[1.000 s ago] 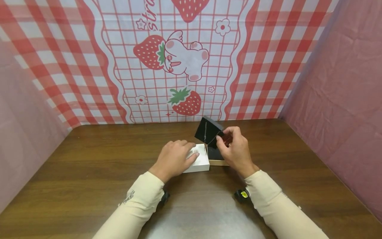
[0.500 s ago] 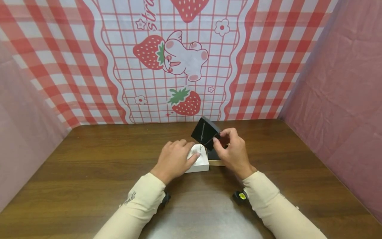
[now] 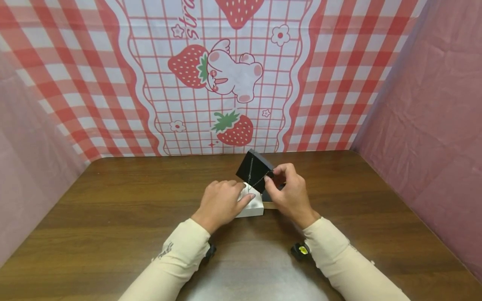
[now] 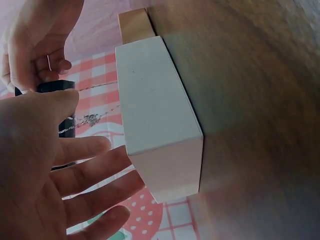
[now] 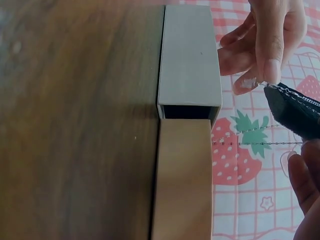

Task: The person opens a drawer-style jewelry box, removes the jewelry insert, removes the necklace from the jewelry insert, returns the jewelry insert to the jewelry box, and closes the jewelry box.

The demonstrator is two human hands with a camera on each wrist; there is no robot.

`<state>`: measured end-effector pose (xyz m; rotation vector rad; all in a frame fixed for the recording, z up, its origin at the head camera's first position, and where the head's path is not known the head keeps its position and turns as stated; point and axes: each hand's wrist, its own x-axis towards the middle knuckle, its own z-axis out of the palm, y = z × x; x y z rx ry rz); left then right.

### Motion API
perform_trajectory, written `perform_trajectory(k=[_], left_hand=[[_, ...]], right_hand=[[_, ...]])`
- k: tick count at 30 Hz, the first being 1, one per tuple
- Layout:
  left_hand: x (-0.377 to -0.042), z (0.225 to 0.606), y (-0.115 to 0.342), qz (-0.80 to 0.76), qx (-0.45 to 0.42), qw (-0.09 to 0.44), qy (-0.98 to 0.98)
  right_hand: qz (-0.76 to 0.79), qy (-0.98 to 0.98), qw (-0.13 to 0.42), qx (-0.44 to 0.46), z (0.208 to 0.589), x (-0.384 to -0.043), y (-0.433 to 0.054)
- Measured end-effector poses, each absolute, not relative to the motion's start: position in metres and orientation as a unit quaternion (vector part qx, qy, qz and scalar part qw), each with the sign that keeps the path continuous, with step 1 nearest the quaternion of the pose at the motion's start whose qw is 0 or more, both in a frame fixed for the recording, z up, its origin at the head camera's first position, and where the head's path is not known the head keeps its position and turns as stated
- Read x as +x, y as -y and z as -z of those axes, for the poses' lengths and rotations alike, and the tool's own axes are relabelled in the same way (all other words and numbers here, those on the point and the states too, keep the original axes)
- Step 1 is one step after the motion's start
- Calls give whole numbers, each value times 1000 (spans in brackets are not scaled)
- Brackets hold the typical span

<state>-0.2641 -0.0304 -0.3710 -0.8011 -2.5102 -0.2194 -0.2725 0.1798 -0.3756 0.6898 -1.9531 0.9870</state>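
Note:
Pinched at its edge between thumb and fingers of my right hand [image 3: 291, 192] is a black jewellery pad [image 3: 244, 168], tilted above the boxes. A thin silver chain necklace [image 4: 92, 119] lies across the pad's face and hangs below it in loops. My left hand [image 3: 220, 202] reaches over a white box sleeve [image 3: 250, 212], fingers extended and spread, thumb near the hanging chain. In the right wrist view the sleeve's dark end opening faces a tan-sided tray [image 5: 184, 180] with a black inside. The right hand partly hides the tray in the head view.
All of this is on a brown wooden table [image 3: 124, 209]. Behind stands a strawberry-print checked cloth [image 3: 241, 96], with pink cloth [image 3: 433, 125] at the sides. Each wrist carries a small black camera [image 3: 300, 251].
My right hand has shifted left and slightly down, bringing the black pad and chain from over the tray to over the white sleeve. The left hand has barely moved.

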Motion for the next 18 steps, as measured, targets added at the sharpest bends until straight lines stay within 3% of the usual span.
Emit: perform_trajectory(k=[18], left_hand=[[-266, 375, 31, 100, -314, 299, 896]], right_hand=[[-392, 766, 420, 288, 378, -273, -175]])
